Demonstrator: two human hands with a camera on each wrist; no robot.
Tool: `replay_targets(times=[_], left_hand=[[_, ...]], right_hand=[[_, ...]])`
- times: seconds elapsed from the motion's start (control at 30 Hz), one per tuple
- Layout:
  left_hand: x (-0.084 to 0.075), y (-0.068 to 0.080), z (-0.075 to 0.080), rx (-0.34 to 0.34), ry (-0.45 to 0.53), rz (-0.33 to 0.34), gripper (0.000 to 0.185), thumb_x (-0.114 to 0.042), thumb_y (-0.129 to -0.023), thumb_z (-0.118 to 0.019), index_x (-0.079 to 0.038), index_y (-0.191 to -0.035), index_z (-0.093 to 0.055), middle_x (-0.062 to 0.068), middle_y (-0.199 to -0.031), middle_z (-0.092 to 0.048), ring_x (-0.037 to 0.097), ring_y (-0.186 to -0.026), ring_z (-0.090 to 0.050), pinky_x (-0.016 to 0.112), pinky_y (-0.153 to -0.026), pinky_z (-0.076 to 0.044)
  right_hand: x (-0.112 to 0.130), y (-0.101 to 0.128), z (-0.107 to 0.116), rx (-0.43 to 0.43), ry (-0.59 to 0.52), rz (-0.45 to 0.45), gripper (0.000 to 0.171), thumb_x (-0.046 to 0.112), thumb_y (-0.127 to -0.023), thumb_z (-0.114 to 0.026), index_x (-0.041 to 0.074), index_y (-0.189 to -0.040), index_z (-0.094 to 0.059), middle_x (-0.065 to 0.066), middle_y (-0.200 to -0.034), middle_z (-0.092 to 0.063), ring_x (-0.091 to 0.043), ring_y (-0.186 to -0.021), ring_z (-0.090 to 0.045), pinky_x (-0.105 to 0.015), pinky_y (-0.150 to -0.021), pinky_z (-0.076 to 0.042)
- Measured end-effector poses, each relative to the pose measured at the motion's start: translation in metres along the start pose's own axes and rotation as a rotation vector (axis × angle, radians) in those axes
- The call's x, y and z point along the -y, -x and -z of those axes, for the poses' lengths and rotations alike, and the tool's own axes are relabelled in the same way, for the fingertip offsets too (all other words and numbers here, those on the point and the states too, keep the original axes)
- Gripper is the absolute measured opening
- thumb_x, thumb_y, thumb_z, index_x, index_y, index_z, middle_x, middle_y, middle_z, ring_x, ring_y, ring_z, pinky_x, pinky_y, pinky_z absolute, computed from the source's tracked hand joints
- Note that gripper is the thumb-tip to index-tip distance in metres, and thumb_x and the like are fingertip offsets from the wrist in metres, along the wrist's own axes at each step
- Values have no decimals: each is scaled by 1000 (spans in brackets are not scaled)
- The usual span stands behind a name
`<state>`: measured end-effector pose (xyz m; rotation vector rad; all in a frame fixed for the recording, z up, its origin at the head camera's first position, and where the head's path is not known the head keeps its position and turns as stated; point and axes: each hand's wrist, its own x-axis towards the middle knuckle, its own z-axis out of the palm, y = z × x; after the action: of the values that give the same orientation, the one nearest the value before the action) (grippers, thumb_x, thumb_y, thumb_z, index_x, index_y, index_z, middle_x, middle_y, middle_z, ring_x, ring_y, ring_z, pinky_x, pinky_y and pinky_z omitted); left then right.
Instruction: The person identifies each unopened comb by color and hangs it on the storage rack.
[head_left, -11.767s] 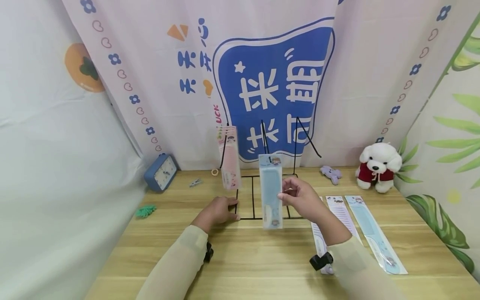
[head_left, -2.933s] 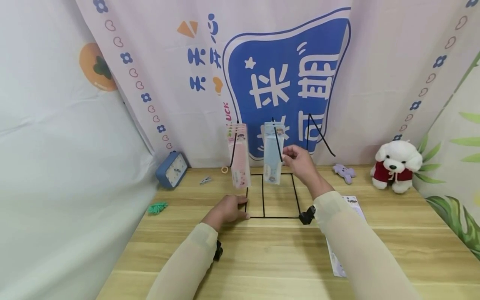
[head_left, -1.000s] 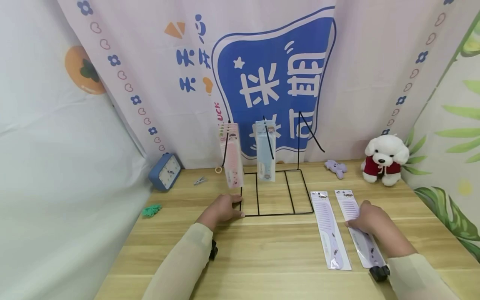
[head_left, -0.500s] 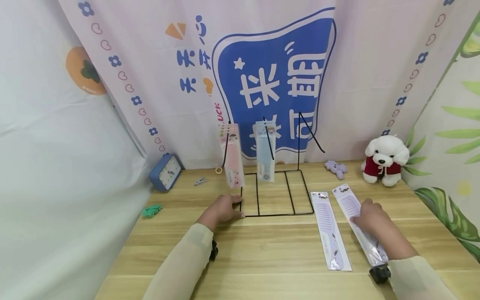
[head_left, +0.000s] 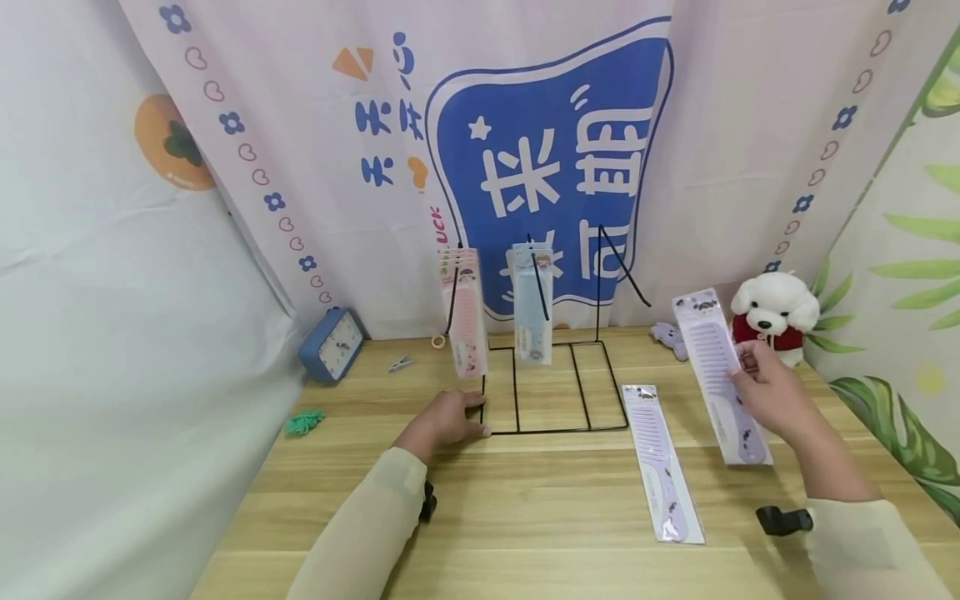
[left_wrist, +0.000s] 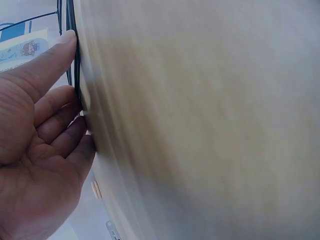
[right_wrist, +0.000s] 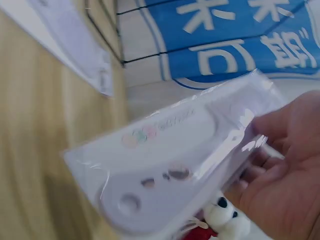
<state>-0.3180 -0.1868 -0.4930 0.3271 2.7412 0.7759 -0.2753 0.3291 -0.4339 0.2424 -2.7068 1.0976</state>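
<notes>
My right hand (head_left: pixel 772 392) pinches the right edge of a packaged purple comb (head_left: pixel 716 375), raised and tilted above the table. In the right wrist view, its handle end with a round hole shows through clear plastic. A second packaged purple comb (head_left: pixel 660 462) lies flat on the table. My left hand (head_left: pixel 444 418) rests at the left side of the black wire rack's base (head_left: pixel 555 431), thumb and fingers spread along the wire. Packs of pink combs (head_left: pixel 467 321) hang on the rack's left hook and packs of light blue combs (head_left: pixel 532 308) on its middle hook. The right hook (head_left: pixel 624 265) is bare.
A white plush dog (head_left: pixel 772 304) and a purple toy (head_left: pixel 670 337) stand at the back right, partly behind the raised comb and hand. On the left are a blue clock (head_left: pixel 330 344), a grey clip (head_left: pixel 401 363), a small ring (head_left: pixel 438 342) and a green tassel (head_left: pixel 303 422).
Blue comb packs went onto the middle hook earlier. Within the last second my right hand has lifted one purple comb off the table. The left hand has stayed at the rack base.
</notes>
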Motion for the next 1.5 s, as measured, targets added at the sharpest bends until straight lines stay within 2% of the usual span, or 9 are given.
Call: replay_targets(times=[0.13, 0.27, 0.37, 0.5, 0.57, 0.83, 1.07, 1.33, 1.5], left_hand=[[0, 0, 0, 3, 1, -2, 69, -31, -98, -85, -12, -159, -58, 8, -170, -49, 33, -162, -39, 51, -134, -34], [-1, 0, 1, 5, 5, 1, 69, -31, -98, -85, -12, -159, -58, 8, -171, -49, 32, -163, -38, 50, -134, -33], [0, 0, 0, 4, 8, 4, 69, -31, -98, -85, -12, -159, -58, 8, -171, -49, 33, -163, -38, 51, -134, -33], [1, -1, -1, 4, 11, 6, 69, -30, -98, -85, -12, -159, -58, 7, -170, -49, 33, -162, -38, 50, -134, -34], [1, -1, 0, 6, 7, 6, 69, -30, -98, -85, -12, -159, -58, 7, -170, -49, 33, -162, -39, 50, -133, -35], [0, -1, 0, 8, 7, 8, 69, -31, -99, -84, -13, -160, -57, 6, -171, -49, 32, -163, -38, 50, -134, -34], [0, -1, 1, 11, 10, 1, 69, -31, -99, -84, -12, -160, -57, 7, -171, -49, 32, -163, -38, 50, -134, -34], [-1, 0, 2, 10, 7, 5, 70, -31, -99, -84, -13, -160, -57, 6, -171, -48, 32, -163, -38, 51, -133, -35], [0, 0, 1, 13, 3, 3, 69, -31, -99, -84, -12, -159, -57, 7, -171, -48, 33, -163, -38, 51, -133, -34]], right_hand=[[2, 0, 9, -56, -169, 62, 25, 7, -113, -55, -9, -132, -50, -8, -116, -62, 9, -97, -55, -7, -76, -50], [7, 3, 13, -38, -332, 82, 17, 6, -111, -61, 2, -127, -56, 13, -109, -61, 10, -98, -62, -12, -78, -58], [13, 5, 9, 11, -509, 117, 16, 1, -109, -62, 7, -123, -60, 12, -111, -62, 5, -102, -67, -15, -81, -61], [23, 5, -2, 113, -797, 218, 26, -13, -107, -56, 7, -123, -63, 3, -112, -64, -3, -103, -69, -19, -85, -63], [29, 4, -9, 164, -874, 266, 31, -17, -106, -53, 6, -124, -63, 1, -110, -64, -8, -101, -69, -22, -85, -64], [52, 0, -32, 251, -761, 300, 23, -12, -107, -56, 5, -122, -61, 1, -110, -66, -8, -100, -70, -25, -85, -65], [60, -1, -41, 236, -683, 248, 13, -5, -108, -60, -2, -120, -57, 0, -111, -65, -9, -102, -71, -25, -85, -66], [60, -4, -45, 224, -617, 206, 19, 0, -109, -63, -7, -125, -55, -2, -113, -65, -9, -103, -71, -27, -86, -67], [59, -17, -48, 213, -557, 127, 28, 8, -110, -63, -7, -132, -54, -7, -116, -61, -10, -106, -70, -26, -90, -65]])
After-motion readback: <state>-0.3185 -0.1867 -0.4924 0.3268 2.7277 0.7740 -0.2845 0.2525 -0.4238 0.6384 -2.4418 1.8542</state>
